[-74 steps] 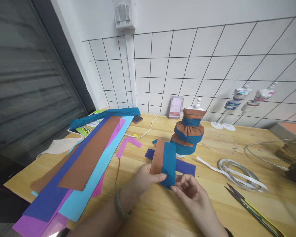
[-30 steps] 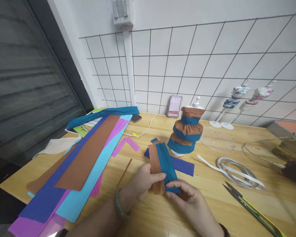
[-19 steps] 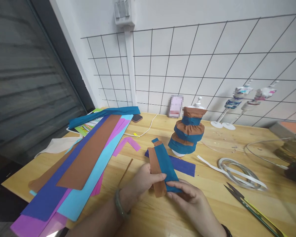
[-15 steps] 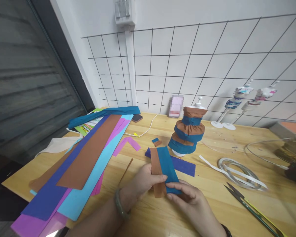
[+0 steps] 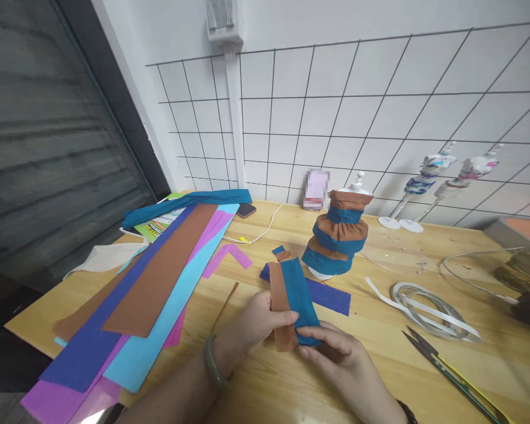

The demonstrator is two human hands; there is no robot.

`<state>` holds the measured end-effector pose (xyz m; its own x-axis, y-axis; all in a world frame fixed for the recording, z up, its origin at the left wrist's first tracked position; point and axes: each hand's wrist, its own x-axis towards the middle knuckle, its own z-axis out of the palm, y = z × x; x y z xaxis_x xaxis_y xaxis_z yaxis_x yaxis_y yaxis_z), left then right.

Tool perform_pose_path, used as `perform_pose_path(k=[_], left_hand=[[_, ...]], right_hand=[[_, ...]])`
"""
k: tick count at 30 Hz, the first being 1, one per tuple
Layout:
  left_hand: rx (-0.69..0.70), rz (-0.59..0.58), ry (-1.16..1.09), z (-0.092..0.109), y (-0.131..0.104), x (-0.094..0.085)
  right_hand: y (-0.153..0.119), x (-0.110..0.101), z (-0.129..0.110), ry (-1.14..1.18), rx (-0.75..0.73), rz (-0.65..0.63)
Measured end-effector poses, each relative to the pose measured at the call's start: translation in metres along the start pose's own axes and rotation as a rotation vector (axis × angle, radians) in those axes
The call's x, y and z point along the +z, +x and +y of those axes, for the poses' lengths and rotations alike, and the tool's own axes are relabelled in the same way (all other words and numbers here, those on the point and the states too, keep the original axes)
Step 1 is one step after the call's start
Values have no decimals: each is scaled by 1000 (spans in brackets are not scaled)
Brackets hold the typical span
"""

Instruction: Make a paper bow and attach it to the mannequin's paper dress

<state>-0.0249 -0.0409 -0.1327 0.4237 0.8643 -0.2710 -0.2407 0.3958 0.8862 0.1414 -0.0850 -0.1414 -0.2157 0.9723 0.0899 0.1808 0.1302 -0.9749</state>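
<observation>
Near the front edge of the bench (image 5: 380, 359), the left hand (image 5: 254, 321) and right hand (image 5: 335, 353) are both pinching a teal-and-brown paper strip (image 5: 294, 297), fingers closed on its lower end (thumb of the left pressing the teal face). Its upper end is tilting away toward a paper-wrapped bottle (image 5: 338, 241) farther back. Scissors (image 5: 446, 368) are lying to the right, long coloured sheets (image 5: 150, 294) to the left.

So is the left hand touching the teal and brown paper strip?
Touching. The head view shows the left hand with its thumb pressed on the teal and brown paper strip; the right hand pinches its lower end.
</observation>
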Motion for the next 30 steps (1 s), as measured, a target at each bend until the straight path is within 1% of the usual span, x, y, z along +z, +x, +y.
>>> perform_pose_path(k=[5,7,10,12,15,20,26,30], left_hand=[[-1,-12,-5,2,-1,1],[0,-3,-8,3,-2,1],[13,-28,-34,3,-3,1],[15,-41,-53,3,-2,2],[-1,-26,-46,3,-2,1],[-3,-36,5,-2,0,-2],[23,-77,-26,-5,0,-3],[21,-71,-8,-6,0,-4]], right_hand=[[0,0,4,16,-8,4],[0,0,4,17,-18,27],[0,0,2,7,-25,51],[0,0,2,0,-21,33],[0,0,1,-8,-26,3],[1,-2,-1,-67,-81,10],[0,-1,-2,-28,-56,-11],[-1,-1,-3,-36,-78,-23]])
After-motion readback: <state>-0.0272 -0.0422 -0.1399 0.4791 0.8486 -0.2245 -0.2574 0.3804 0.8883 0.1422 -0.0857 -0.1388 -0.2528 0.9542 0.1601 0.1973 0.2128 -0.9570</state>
